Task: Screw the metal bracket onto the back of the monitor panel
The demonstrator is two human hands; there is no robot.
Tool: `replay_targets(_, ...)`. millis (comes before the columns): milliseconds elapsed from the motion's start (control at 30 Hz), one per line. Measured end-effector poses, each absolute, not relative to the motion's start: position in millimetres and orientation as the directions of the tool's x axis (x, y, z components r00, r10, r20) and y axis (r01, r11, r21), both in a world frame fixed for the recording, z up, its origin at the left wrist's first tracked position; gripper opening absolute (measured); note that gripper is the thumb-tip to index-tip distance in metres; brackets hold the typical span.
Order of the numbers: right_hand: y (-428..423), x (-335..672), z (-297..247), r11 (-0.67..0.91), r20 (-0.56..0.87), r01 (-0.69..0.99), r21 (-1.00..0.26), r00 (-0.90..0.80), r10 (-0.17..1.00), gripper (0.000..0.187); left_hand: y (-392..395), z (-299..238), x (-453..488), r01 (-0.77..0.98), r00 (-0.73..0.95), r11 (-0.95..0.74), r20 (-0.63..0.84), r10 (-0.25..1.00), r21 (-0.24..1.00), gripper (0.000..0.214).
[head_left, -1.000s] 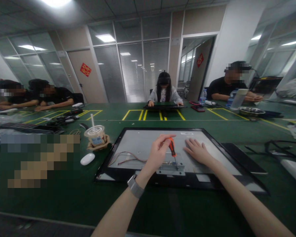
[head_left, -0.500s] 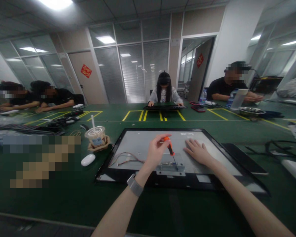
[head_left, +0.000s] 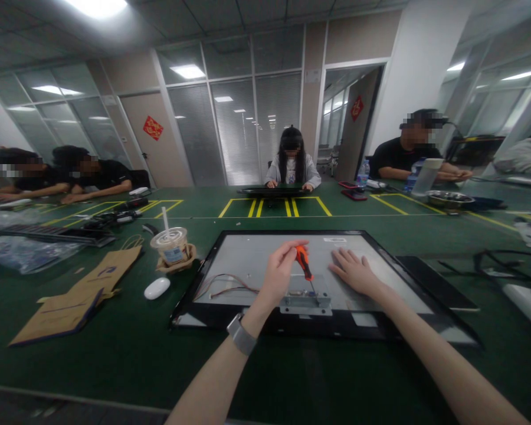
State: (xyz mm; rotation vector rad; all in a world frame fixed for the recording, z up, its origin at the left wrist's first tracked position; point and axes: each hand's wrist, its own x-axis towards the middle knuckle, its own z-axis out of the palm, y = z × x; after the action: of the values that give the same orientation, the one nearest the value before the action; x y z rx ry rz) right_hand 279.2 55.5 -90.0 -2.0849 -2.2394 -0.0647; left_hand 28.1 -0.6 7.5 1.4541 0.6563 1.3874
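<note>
A monitor panel (head_left: 256, 254) lies back-side up on the green table, its grey metal back framed in black. My left hand (head_left: 279, 273) is closed round an orange-handled screwdriver (head_left: 304, 264), whose tip stands on a small metal bracket (head_left: 305, 302) near the panel's front edge. My right hand (head_left: 354, 271) lies flat with fingers spread on the metal back, just right of the screwdriver. Thin red and white wires (head_left: 223, 284) run across the panel to the left of my left hand.
A lidded drink cup with a straw (head_left: 171, 245), a white mouse (head_left: 156, 288) and a flat brown paper bag (head_left: 77, 289) lie to the left. A black slab (head_left: 438, 286) and cables (head_left: 500, 265) lie to the right. Several people sit round the table.
The screwdriver handle has tilted slightly in my left hand while its tip stays on the bracket. My right hand has not moved. The view has shifted a little.
</note>
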Motion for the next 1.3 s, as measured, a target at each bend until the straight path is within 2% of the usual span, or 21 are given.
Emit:
replay_targets(133, 55.5, 279.2, -89.6, 0.069, 0.083, 0.997, -0.022, -0.067, 0.994, 0.065, -1.1, 7.3, 28.7, -0.206, 0.157, -0.391, 0.425, 0.891, 0.897, 0.022)
replay_targets(467, 51.6, 274.5, -85.1, 0.054, 0.096, 0.999, -0.006, -0.054, 0.994, 0.063, -0.7, 5.4, 26.6, -0.206, 0.215, -0.356, 0.397, 0.892, 0.911, 0.015)
replay_targets(700, 51.8, 275.3, -85.9, 0.058, 0.093, 0.998, 0.002, -0.058, 0.994, 0.063, -1.6, 4.7, 28.1, -0.249, 0.281, -0.318, 0.382, 0.880, 0.915, 0.025)
replay_targets(800, 52.6, 276.4, -86.5, 0.063, 0.085, 0.998, -0.005, -0.063, 0.994, 0.063, -0.1, 3.4, 28.9, -0.285, 0.248, -0.319, 0.391, 0.887, 0.904, 0.029)
replay_targets(933, 53.6, 277.4, -87.4, 0.064, 0.085, 0.998, -0.021, -0.062, 0.994, 0.065, 0.9, 1.9, 30.0, -0.240, 0.201, -0.358, 0.407, 0.891, 0.902, 0.025)
replay_targets(1100, 53.7, 277.2, -87.6, 0.059, 0.081, 0.998, -0.022, -0.057, 0.995, 0.066, -3.0, 4.2, 30.1, -0.234, 0.266, -0.383, 0.438, 0.859, 0.894, 0.028)
replay_targets(1300, 52.7, 276.1, -88.4, 0.064, 0.100, 0.998, -0.004, -0.063, 0.993, 0.064, -6.6, 4.1, 31.1, -0.101, 0.215, -0.479, 0.489, 0.845, 0.872, 0.020)
